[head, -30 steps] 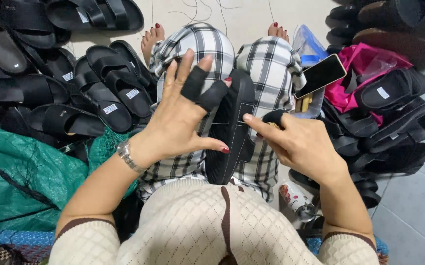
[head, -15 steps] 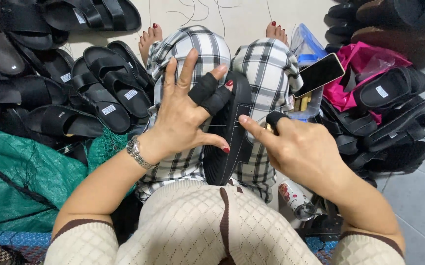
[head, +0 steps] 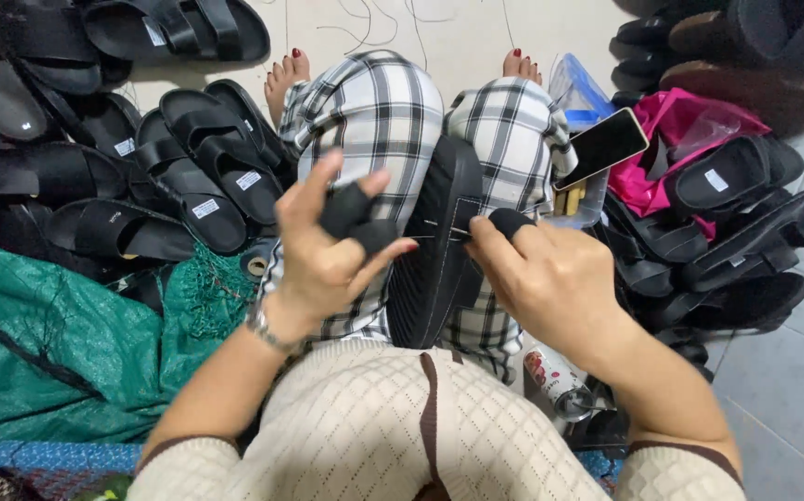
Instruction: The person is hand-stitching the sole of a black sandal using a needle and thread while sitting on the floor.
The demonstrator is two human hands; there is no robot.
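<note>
between the knees, on the checked trousers, a black sandal sole stands on edge along the lap. the left hand rests against its left side, fingers spread wide and loose, two of them in black fingertip covers, gripping nothing firmly. the right hand pinches a thin needle at the sole's edge, fingers closed tight. piles of black sandals lie on both sides, a phone near the right knee.

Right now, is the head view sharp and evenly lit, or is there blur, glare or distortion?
Head view: even, soft light, no hard shadows; both hands, left hand and right hand, and the black sandal look sharp; slight sheen on the phone; wide-angle bending at the edges.
</note>
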